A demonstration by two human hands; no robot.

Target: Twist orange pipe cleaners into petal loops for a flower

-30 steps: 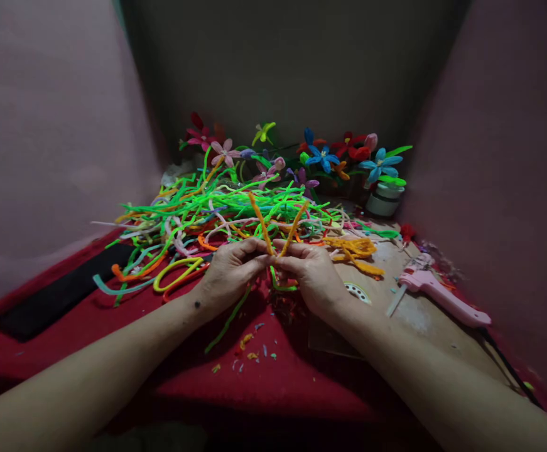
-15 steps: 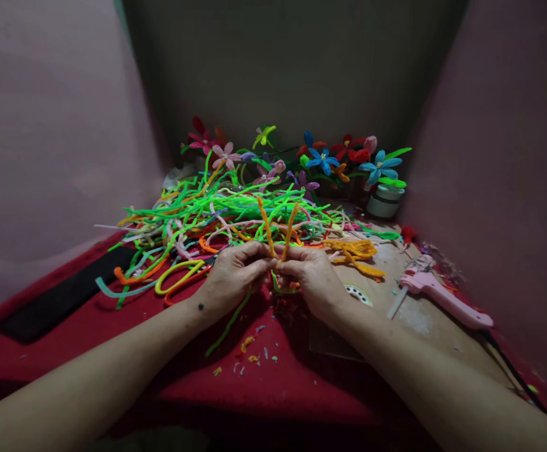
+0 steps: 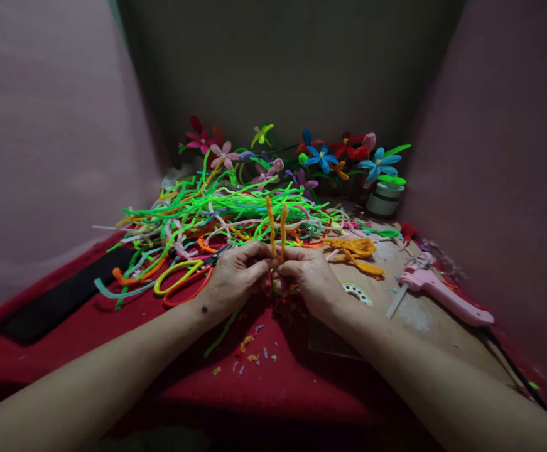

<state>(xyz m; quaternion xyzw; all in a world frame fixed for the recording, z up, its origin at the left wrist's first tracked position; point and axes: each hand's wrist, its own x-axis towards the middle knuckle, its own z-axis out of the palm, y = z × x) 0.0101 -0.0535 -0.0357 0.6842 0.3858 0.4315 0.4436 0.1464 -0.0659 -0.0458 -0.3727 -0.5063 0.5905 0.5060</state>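
My left hand (image 3: 239, 269) and my right hand (image 3: 309, 271) meet at the middle of the view, thumbs and fingers pinched together. Between them they grip an orange pipe cleaner (image 3: 270, 220), whose two ends stand up side by side above the fingertips; its lower part is hidden by the fingers. A green pipe cleaner (image 3: 226, 331) lies below my left hand, partly covered by it. Close to my left wrist are scissors (image 3: 175, 280) with yellow and red handles. A bundle of orange pipe cleaners (image 3: 354, 248) lies just beyond my right hand.
Behind my hands spreads a heap of mostly green pipe cleaners (image 3: 235, 210). Pipe-cleaner flowers (image 3: 321, 159) stand at the back, near a white jar (image 3: 383, 199). A pink glue gun (image 3: 445, 295) rests on a board (image 3: 409, 342) at right. A black flat object (image 3: 66, 298) lies left on red cloth (image 3: 127, 345).
The orange pipe cleaner's two upright ends have swung from a spread V to nearly parallel. Both hands remain pinched in almost the same place.
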